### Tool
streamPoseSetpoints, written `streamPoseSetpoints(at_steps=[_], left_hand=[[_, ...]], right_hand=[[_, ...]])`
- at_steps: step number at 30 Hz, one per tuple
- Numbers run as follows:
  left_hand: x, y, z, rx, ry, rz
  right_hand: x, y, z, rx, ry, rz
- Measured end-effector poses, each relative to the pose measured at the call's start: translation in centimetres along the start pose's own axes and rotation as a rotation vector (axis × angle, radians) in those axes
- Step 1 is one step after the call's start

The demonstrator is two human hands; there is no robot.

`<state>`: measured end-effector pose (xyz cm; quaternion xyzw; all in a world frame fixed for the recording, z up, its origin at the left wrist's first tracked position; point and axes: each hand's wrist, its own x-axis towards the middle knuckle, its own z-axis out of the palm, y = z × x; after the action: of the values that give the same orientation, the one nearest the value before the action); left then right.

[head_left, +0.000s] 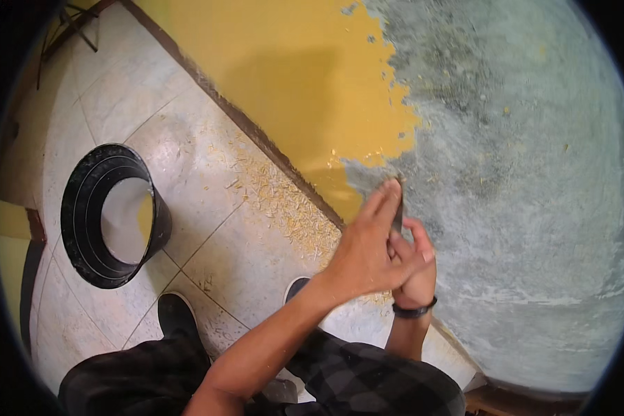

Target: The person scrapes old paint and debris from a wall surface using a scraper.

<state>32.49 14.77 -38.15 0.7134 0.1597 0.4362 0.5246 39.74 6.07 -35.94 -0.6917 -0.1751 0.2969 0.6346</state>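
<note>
A thin dark scraper blade (399,214) stands edge-on against the wall, and most of the tool is hidden by my hands. My left hand (361,255) lies along it, fingertips pressing near its upper end. Below and to the right, my right hand (418,270), with a black wristband, is curled around the tool's lower part. The blade's tip meets the wall at the border between yellow paint (291,88) and bare grey plaster (515,208). That border is ragged, with small loose flakes of paint (377,152) just above my fingertips.
A black plastic bucket (161,218) holding whitish liquid stands on the tiled floor (203,281) to the left. Yellow and white paint shavings (286,213) lie along the brown skirting (229,106). My shoes (177,312) are close to the bucket and the wall.
</note>
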Motion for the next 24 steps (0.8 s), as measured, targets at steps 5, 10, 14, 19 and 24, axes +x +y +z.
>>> streamPoseSetpoints(at_steps=[5, 10, 14, 19, 24], left_hand=[[0.3, 0.7, -2.0, -0.071, -0.072, -0.18], [-3.2, 1.3, 1.2, -0.113, -0.136, -0.123], [-4.0, 3.2, 3.7, -0.131, -0.216, -0.06], [-2.0, 1.7, 3.1, -0.077, -0.139, -0.016], [-1.4, 0.8, 1.4, -0.088, -0.11, -0.05]], right_hand=[[-0.2, -0.1, 0.5, 0.062, -0.156, 0.121], [-3.4, 1.5, -4.8, 0.152, -0.173, 0.208], [-4.8, 2.6, -7.0, 0.169, 0.033, 0.075], [-0.8, 1.6, -5.2, 0.094, -0.053, 0.064], [-0.7, 4.1, -3.3, -0.056, -0.043, -0.177]])
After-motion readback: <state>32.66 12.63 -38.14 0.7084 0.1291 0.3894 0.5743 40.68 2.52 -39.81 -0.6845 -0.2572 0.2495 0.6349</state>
